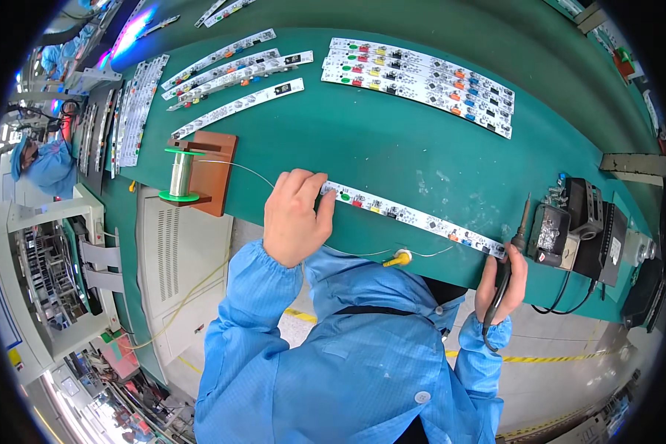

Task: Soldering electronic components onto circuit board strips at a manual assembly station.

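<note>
A long, narrow white circuit board (414, 217) lies slantwise near the front edge of the green bench, carrying small red, yellow, green and orange parts. My left hand (297, 214) pinches its left end between thumb and fingers. At the other end, my right hand (505, 285) is closed around a soldering iron (502, 290), its tip pointing up and away, its fingertips by the board's end. Thin solder wire (246, 167) runs from a green-flanged spool (180, 175) on a brown stand (216, 172) to my left hand.
Several similar boards (422, 83) lie stacked at the back, with more (237, 109) at the back left. A soldering iron holder (551, 233) and black boxes (603, 240) stand at right. A yellow plug (398, 257) sits at the front edge. Another person (48, 166) is far left.
</note>
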Action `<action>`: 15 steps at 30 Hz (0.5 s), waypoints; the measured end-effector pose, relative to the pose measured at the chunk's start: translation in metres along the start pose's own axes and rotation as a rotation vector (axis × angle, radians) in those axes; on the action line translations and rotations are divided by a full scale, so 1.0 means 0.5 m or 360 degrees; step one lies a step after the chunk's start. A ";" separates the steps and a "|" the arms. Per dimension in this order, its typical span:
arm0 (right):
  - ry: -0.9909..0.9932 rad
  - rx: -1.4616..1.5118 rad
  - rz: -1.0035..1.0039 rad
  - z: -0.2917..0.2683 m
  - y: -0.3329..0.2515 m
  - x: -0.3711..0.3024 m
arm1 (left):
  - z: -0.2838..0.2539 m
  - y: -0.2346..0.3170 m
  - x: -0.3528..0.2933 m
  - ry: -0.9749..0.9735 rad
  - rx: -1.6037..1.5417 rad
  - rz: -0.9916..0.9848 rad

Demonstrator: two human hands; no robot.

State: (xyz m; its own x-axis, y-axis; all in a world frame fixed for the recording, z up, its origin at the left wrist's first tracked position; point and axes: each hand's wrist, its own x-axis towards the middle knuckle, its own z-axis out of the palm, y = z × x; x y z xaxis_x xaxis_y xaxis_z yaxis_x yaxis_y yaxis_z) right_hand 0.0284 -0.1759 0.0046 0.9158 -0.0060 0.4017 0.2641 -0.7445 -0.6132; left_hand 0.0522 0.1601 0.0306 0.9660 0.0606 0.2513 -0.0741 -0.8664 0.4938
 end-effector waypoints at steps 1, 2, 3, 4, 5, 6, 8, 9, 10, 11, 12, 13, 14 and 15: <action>0.0012 0.0083 0.0060 0.001 0.000 -0.001 | 0.003 -0.003 -0.002 0.0005 -0.0013 -0.0003; 0.0013 0.0068 0.0052 0.000 0.000 -0.002 | 0.005 -0.007 -0.003 -0.0019 -0.0092 -0.0031; 0.0081 0.0110 0.0101 -0.001 0.001 -0.005 | 0.008 -0.009 -0.003 -0.0044 -0.0172 -0.0057; 0.0150 0.0149 0.0151 -0.002 0.002 -0.008 | 0.008 -0.005 -0.005 -0.0043 -0.0193 -0.0051; 0.0164 0.0120 0.0153 -0.003 0.006 -0.013 | 0.007 0.005 -0.009 -0.0004 -0.0473 -0.0263; 0.0227 0.0217 0.0150 -0.004 0.010 -0.018 | 0.008 0.013 -0.013 0.0025 -0.0755 -0.0475; 0.0306 0.0267 0.0129 -0.008 0.004 -0.016 | 0.001 0.003 -0.024 0.0016 -0.1166 -0.0613; 0.0306 0.0208 0.0052 -0.010 0.001 -0.009 | -0.013 0.008 -0.020 -0.0012 -0.1417 -0.0687; 0.0347 0.0219 -0.0004 -0.013 -0.002 -0.004 | -0.023 0.014 -0.018 -0.0008 -0.1539 -0.0694; 0.0396 0.0236 -0.0060 -0.016 -0.004 -0.002 | -0.032 0.012 -0.014 -0.0004 -0.1654 -0.0695; 0.0349 0.0237 -0.0093 -0.022 -0.006 -0.001 | -0.036 -0.010 -0.016 -0.0042 -0.1674 -0.0605; 0.0352 0.0274 -0.0088 -0.024 -0.008 -0.001 | -0.035 -0.018 -0.016 -0.0065 -0.1688 -0.0593; 0.0359 0.0307 -0.0081 -0.026 -0.012 -0.003 | -0.031 -0.023 -0.014 -0.0070 -0.1736 -0.0548; 0.0354 0.0367 -0.0081 -0.030 -0.011 -0.005 | -0.027 -0.028 -0.010 -0.0074 -0.1780 -0.0504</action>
State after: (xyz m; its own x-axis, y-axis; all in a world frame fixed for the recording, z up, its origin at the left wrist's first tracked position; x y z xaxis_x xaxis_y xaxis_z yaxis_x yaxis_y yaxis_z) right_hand 0.0201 -0.1815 0.0171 0.8176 -0.1372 0.5592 0.3929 -0.5771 -0.7160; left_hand 0.0449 0.1785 0.0336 0.9869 0.1579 -0.0342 0.0174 0.1066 0.9941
